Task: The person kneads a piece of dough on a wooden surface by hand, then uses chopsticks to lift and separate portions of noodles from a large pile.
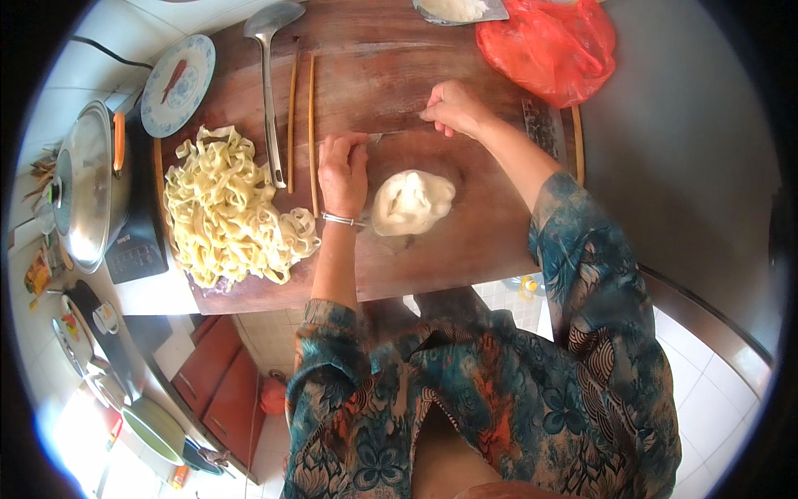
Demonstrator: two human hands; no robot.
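A lump of pale dough (413, 203), folded and uneven on top, sits on the wooden board (386, 274) before me. Just left of it, my left hand (343, 171) rests low over the board with its fingers bent; a bracelet circles the wrist. Beyond the dough, up and to the right, my right hand (458, 109) has its thumb and fingertips drawn together. Whether either hand holds something small is too unclear to make out. Wide, flat noodles (230, 215) lie heaped to the left of my left hand.
Two wooden sticks (313, 137) and a metal ladle (269, 93) lie left of my hands. Beyond the noodles are a patterned plate (198, 93) and a lidded pot (84, 187) on a cooktop (138, 252). A red plastic bag (548, 53) and a flour scoop (461, 9) occupy the far right.
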